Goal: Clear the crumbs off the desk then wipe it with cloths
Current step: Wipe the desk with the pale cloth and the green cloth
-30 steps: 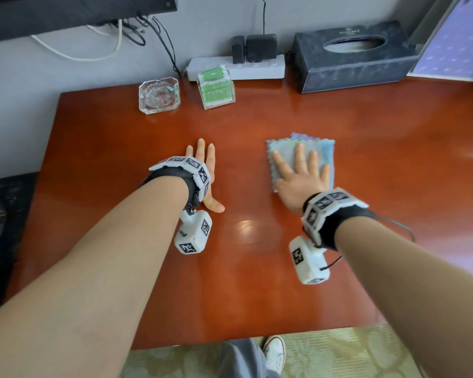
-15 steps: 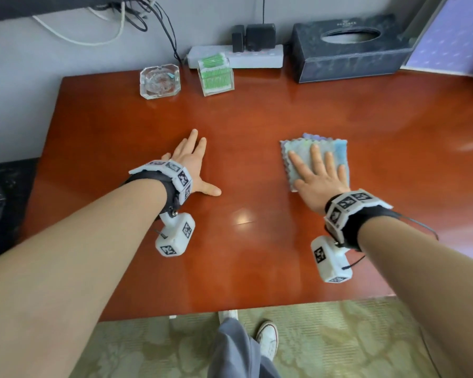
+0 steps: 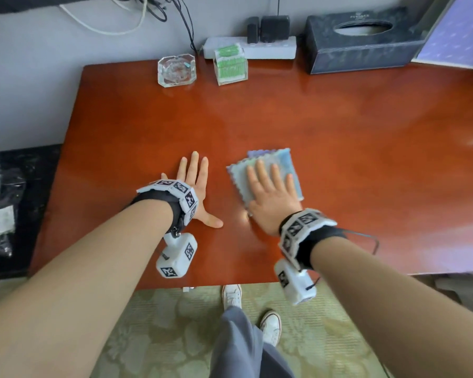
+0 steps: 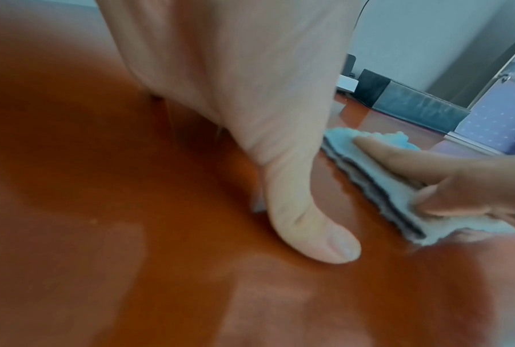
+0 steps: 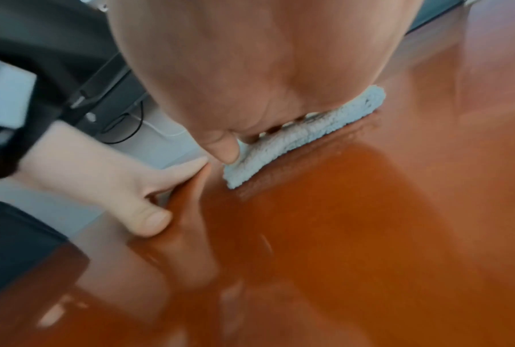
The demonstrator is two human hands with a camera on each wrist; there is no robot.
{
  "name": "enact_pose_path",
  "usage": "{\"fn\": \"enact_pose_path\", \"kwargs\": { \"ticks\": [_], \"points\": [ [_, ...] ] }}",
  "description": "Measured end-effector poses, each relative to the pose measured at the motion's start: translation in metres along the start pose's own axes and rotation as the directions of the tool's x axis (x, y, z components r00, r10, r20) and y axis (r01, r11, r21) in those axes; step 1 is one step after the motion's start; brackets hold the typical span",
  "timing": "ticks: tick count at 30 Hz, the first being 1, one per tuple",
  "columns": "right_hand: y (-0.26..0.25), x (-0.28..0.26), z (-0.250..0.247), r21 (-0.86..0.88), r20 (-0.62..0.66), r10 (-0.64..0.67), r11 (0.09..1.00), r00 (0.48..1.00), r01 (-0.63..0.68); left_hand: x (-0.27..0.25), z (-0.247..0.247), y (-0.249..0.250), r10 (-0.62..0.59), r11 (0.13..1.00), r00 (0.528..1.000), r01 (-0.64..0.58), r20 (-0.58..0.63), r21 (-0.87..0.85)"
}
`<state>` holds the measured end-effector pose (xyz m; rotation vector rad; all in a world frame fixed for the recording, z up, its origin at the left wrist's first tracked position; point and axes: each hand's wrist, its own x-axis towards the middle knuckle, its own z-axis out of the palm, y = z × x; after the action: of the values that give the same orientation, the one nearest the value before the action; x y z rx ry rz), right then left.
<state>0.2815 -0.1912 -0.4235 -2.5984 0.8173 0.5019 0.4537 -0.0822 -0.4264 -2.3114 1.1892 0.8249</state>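
A folded pale blue cloth [image 3: 283,162] lies on the glossy red-brown desk [image 3: 339,126], near the front middle. My right hand [image 3: 271,192] presses flat on it with straight, spread fingers; the cloth [image 5: 294,136] shows under the palm in the right wrist view. My left hand [image 3: 194,175] rests flat on the bare wood just left of the cloth, thumb [image 4: 318,237] stretched toward it. In the left wrist view the cloth [image 4: 377,183] sits close beside that thumb. One small crumb [image 4: 94,221] lies on the wood near the left hand.
At the desk's back edge stand a glass ashtray [image 3: 176,70], a clear box of green-tipped sticks [image 3: 231,65], a white power strip [image 3: 268,47] and a dark tissue box [image 3: 363,39]. A purple board [image 3: 459,36] leans at the back right. Black bags [image 3: 0,208] lie left of the desk.
The right hand has slid the cloth leftward, close to the left hand. The left hand has stayed flat on the desk, shifting only slightly.
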Motion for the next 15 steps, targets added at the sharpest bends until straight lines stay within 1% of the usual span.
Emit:
{"fn": "enact_pose_path", "kwargs": {
  "ticks": [2,3,7,11,15],
  "points": [
    [-0.019,-0.002,0.01,0.001,0.027,-0.029,1.0,0.999,0.029,0.0,0.002,0.0,-0.002,1.0,1.0,0.001,-0.021,-0.005],
    [-0.021,-0.002,0.013,0.002,0.03,-0.033,0.999,0.999,0.033,0.0,0.003,0.001,-0.003,1.0,1.0,0.002,-0.027,-0.008],
    [0.007,-0.004,0.013,-0.003,0.014,-0.05,0.999,0.999,0.05,0.001,0.002,-0.002,0.012,1.0,1.0,-0.012,-0.016,-0.015],
    [0.034,-0.011,0.007,-0.03,-0.008,0.042,0.999,0.999,-0.043,0.002,0.002,-0.004,0.017,1.0,1.0,-0.017,0.005,-0.01],
    [0.02,-0.008,0.014,-0.01,-0.044,0.132,0.991,0.99,-0.132,0.005,0.004,-0.004,0.025,1.0,1.0,-0.025,0.001,-0.004]
  ]
}}
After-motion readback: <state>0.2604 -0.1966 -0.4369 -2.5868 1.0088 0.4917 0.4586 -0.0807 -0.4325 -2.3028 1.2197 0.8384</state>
